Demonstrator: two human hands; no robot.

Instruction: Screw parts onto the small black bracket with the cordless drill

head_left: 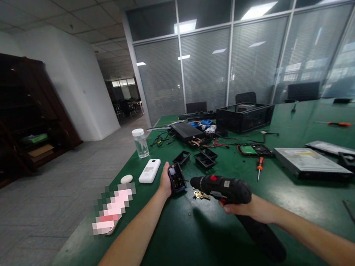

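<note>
My left hand grips a small black plastic box by its left side, its open face turned toward the right. Small details inside the box are too dark to make out. My right hand is wrapped round the handle of a black cordless drill with red buttons. The drill points left, its tip close to the right side of the box; whether they touch I cannot tell. Several brass-coloured metal pieces lie on the table just under the drill's chuck.
More black plastic boxes lie beyond my hands on the green table. Left stand a clear jar, a white device and a blurred-out phone. Right are an orange screwdriver, a circuit board and a disc drive. A black case sits behind.
</note>
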